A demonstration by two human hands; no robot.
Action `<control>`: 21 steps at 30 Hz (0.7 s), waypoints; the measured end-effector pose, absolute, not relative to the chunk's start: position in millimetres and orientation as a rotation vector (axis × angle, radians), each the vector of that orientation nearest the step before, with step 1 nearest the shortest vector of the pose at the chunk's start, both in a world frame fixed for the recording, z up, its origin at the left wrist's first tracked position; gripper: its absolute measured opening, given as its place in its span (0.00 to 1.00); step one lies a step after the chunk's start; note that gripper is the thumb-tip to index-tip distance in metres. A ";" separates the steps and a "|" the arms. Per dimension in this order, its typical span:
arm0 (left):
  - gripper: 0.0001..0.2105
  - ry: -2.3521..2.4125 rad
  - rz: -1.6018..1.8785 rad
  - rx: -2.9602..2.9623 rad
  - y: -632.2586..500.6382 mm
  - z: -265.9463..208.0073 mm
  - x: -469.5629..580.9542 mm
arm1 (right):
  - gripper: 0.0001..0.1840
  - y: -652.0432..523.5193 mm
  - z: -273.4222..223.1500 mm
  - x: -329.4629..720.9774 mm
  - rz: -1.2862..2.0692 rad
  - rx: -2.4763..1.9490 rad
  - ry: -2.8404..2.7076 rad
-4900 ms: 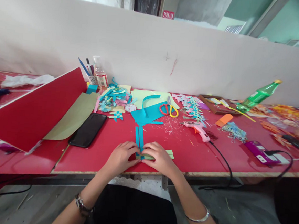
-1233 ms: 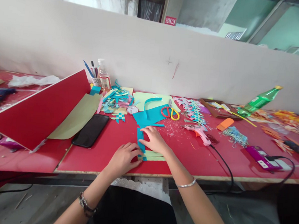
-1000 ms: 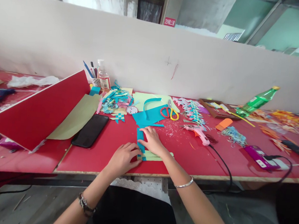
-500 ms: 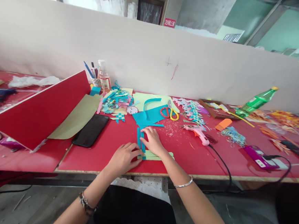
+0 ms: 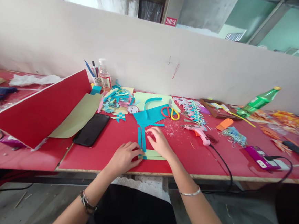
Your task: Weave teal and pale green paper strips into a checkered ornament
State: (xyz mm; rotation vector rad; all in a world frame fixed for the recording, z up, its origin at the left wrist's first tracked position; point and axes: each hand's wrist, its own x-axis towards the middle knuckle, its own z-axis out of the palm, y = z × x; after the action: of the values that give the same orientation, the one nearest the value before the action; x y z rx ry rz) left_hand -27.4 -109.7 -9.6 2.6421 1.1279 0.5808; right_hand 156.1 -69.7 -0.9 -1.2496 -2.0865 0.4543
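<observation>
Two blue paper strips [image 5: 141, 139] run away from me on the red table, crossing pale green paper strips [image 5: 156, 155] at their near end. My left hand [image 5: 126, 157] holds that crossing, its fingers closed on the paper strips at their left end; the fingertips partly cover the join. Just right of the blue strips is my right hand [image 5: 160, 143], thumb and fingers apart and nothing visible between them. Beyond both hands lies a blue paper sheet [image 5: 150, 115] with a curled blue strip on it. Scissors [image 5: 170, 113] with red and yellow handles rest at its right.
A pink glue gun [image 5: 198, 133] with a black cord lies to the right, near a purple power socket [image 5: 261, 158]. On the left are a black phone [image 5: 91, 130] and a tilted red board [image 5: 43, 107]. Paper scraps [image 5: 116, 100] pile up at the back, before a white partition.
My right hand has moved right, off the blue strips, uncovering more of them. My left hand stays on the crossing. The view has shifted slightly.
</observation>
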 end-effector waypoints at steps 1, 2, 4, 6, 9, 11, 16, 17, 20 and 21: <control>0.08 1.126 0.583 2.644 -109.7 -9.6 -27.5 | 0.10 -77.5 3.3 160.4 0.491 -1.228 -2.101; 0.08 1.126 0.585 2.644 -109.6 -9.5 -27.6 | 0.11 -85.9 6.8 164.8 0.542 -1.207 -2.159; 0.09 1.135 0.585 2.639 -109.6 -9.2 -27.5 | 0.17 -101.7 10.4 172.0 0.662 -1.182 -2.302; 0.11 1.154 0.589 2.625 -109.9 -8.6 -27.3 | 0.20 -112.9 9.5 175.4 0.673 -1.203 -2.369; 0.13 1.169 0.589 2.607 -110.3 -7.9 -27.6 | 0.16 -118.1 3.9 173.1 0.607 -1.234 -2.371; 0.13 1.166 0.582 2.598 -110.2 -7.9 -28.1 | 0.14 -116.7 0.9 169.7 0.583 -1.223 -2.365; 0.12 1.165 0.575 2.575 -109.7 -9.0 -28.8 | 0.11 -113.6 -0.2 165.6 0.570 -1.176 -2.370; 0.12 1.167 0.578 2.570 -109.6 -9.2 -28.7 | 0.10 -113.8 0.0 165.5 0.571 -1.167 -2.371; 0.11 1.164 0.589 2.563 -109.4 -9.7 -28.3 | 0.09 -114.5 -0.1 165.0 0.576 -1.150 -2.370; 0.11 1.161 0.589 2.562 -109.3 -9.8 -28.2 | 0.08 -114.5 -0.3 164.5 0.577 -1.149 -2.367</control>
State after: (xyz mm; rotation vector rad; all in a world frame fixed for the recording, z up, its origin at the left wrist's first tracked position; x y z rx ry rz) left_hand -28.2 -109.3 -9.8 2.5625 1.1610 0.5894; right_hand 164.5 -114.5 -0.3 -1.1489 -2.3669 0.5773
